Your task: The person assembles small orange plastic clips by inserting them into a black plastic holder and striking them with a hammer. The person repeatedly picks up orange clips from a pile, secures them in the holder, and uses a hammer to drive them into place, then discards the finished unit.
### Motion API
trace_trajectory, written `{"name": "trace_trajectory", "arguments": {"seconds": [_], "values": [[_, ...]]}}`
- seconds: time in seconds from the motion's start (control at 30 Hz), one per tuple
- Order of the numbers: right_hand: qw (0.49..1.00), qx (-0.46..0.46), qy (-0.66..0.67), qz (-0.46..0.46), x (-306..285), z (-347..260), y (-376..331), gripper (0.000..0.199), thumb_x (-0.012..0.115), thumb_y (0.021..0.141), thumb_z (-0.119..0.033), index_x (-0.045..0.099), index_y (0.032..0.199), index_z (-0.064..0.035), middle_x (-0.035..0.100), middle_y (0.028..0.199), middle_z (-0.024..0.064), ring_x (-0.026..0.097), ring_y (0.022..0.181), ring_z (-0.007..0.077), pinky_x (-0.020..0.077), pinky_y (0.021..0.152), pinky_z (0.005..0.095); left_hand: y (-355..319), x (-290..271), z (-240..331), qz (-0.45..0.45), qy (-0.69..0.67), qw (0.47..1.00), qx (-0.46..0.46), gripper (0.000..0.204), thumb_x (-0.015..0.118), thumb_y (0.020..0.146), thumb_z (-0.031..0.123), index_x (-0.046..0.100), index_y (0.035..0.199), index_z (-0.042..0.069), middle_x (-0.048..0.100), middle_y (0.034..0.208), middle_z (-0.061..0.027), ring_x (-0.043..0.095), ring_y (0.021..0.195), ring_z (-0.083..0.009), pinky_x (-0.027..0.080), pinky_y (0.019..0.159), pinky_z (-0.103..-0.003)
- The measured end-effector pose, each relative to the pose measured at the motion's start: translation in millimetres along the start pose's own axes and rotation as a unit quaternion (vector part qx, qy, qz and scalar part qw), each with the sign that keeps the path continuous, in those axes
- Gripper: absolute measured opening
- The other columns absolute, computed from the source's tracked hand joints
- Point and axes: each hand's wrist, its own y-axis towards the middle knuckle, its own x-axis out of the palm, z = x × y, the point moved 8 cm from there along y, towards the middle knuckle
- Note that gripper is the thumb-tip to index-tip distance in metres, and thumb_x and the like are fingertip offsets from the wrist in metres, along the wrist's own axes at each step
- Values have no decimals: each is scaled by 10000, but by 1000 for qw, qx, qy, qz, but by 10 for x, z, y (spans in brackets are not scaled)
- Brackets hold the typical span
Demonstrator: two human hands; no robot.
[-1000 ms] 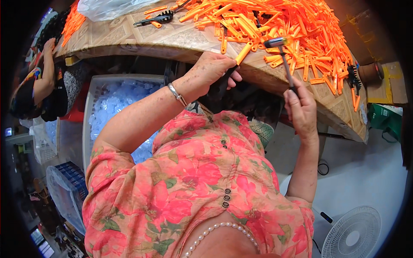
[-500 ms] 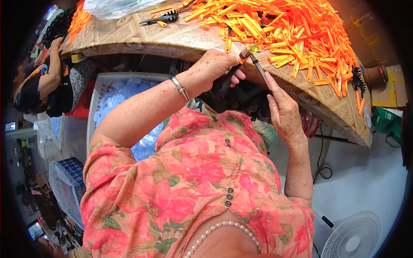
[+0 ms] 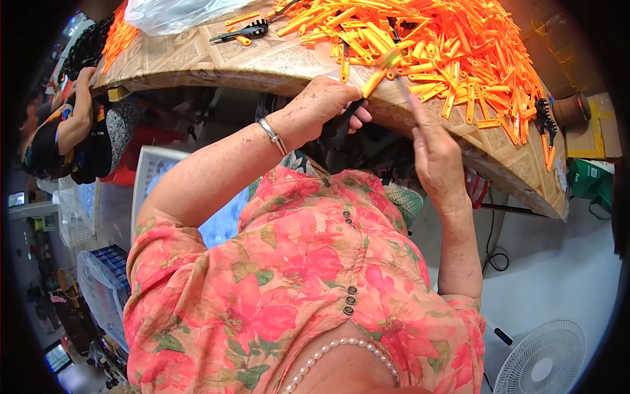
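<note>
My left hand (image 3: 328,108) is closed round a dark utensil head (image 3: 337,128) at the table's front edge. An orange handle piece (image 3: 374,83) sticks out from it toward the table; my fingers hide the joint. My right hand (image 3: 435,151) grips a small hammer with a yellowish head (image 3: 390,58) and a thin metal shaft, smeared by motion. The hammer head is just beyond the orange piece's far end; I cannot tell whether they touch. A big heap of orange handles (image 3: 459,52) covers the table (image 3: 197,59) past my hands.
A black toothed utensil head (image 3: 254,29) lies on the table, near a clear plastic bag (image 3: 167,14). A white crate (image 3: 148,167) with bluish plastic stands left of my lap. Another person's arm (image 3: 84,105) rests at the table's far left. A white fan (image 3: 541,368) stands lower right.
The hammer head has lifted off the orange piece and swung up and away, now blurred. My right hand has shifted slightly; my left hand stays nearly in place.
</note>
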Motion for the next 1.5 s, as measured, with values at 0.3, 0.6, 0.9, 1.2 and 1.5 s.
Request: {"name": "trace_trajectory", "arguments": {"seconds": [0.3, 0.6, 0.9, 1.2, 1.5], "values": [[996, 45, 73, -29, 81, 92, -124, 528, 512, 933, 5, 445, 1447, -96, 629, 1175, 259, 638, 1041, 393, 488, 890, 382, 22, -27, -52, -33, -38, 999, -15, 222, 566, 954, 150, 616, 1071, -33, 696, 892, -102, 641, 705, -111, 568, 692, -258], [997, 3, 74, -30, 48, -55, -167, 537, 541, 923, 20, 463, 1439, -103, 634, 1194, 226, 657, 1027, 348, 505, 864, 370, -2, -74, -57, -25, -58, 998, -11, 226, 547, 938, 58, 589, 1096, -99, 688, 942, -161, 678, 785, -160, 596, 722, -292], [998, -31, 49, -34, 68, -155, -184, 574, 548, 903, 35, 452, 1446, -127, 639, 1157, 208, 650, 988, 363, 519, 830, 403, -3, -115, -24, 12, -53, 999, -2, 224, 575, 928, 78, 614, 1043, -110, 688, 946, -188, 696, 789, -189, 613, 706, -296], [998, -26, -10, -58, 73, -145, -160, 636, 556, 898, 18, 403, 1482, -181, 579, 864, 159, 616, 773, 351, 494, 702, 447, 17, -93, -25, 68, -62, 996, 13, 177, 584, 908, 52, 623, 998, -95, 695, 902, -191, 703, 746, -224, 617, 665, -323], [997, -33, -33, -56, 108, -177, -150, 623, 561, 899, 3, 416, 1474, -189, 563, 841, 150, 615, 741, 340, 495, 661, 452, 35, -97, -56, 83, -69, 994, 13, 160, 591, 909, 49, 636, 968, -93, 698, 878, -190, 705, 727, -228, 612, 644, -331]]}}
